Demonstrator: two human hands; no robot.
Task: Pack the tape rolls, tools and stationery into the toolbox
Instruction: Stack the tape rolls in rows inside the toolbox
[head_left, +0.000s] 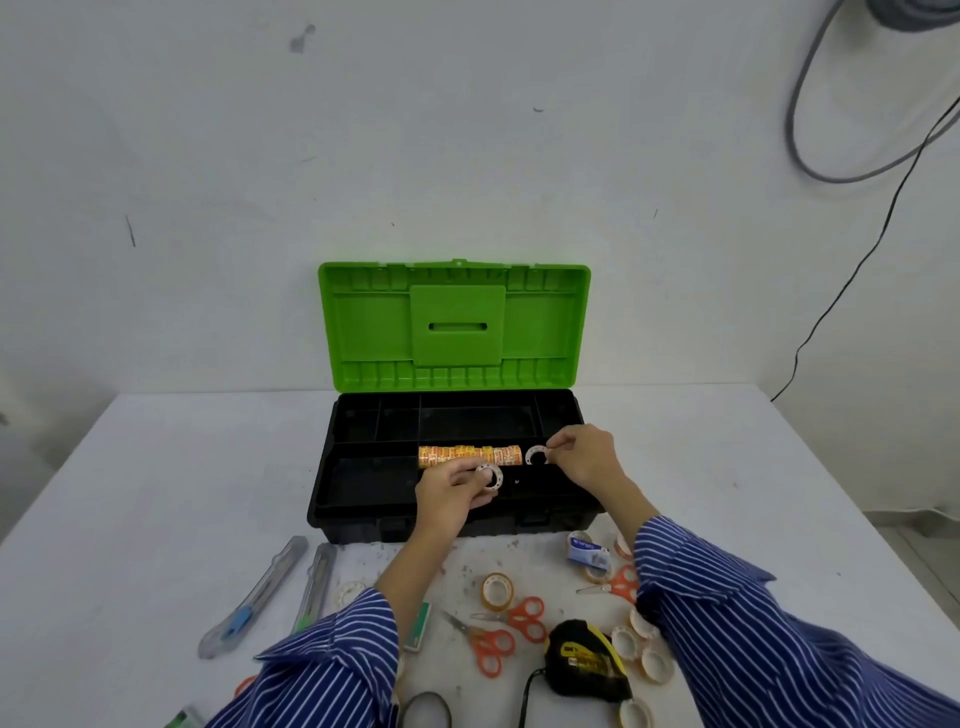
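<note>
Our fingers (558, 442) on the right hand (584, 454) pinch a small tape roll (536, 455) at the end of the row of rolls (467, 456) in the toolbox (363, 480). Our left hand (449, 488) pinches another tape roll (489, 476) over the front compartment. Scissors (491, 647), a tape measure (584, 660) and loose rolls (497, 591) lie on the surface (156, 467).

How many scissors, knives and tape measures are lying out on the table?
Orange-handled scissors: 3 plainly seen
Utility knives: 2
Tape measure: 1
Total: 6
An orange loop by the left sleeve may be another pair.
</note>
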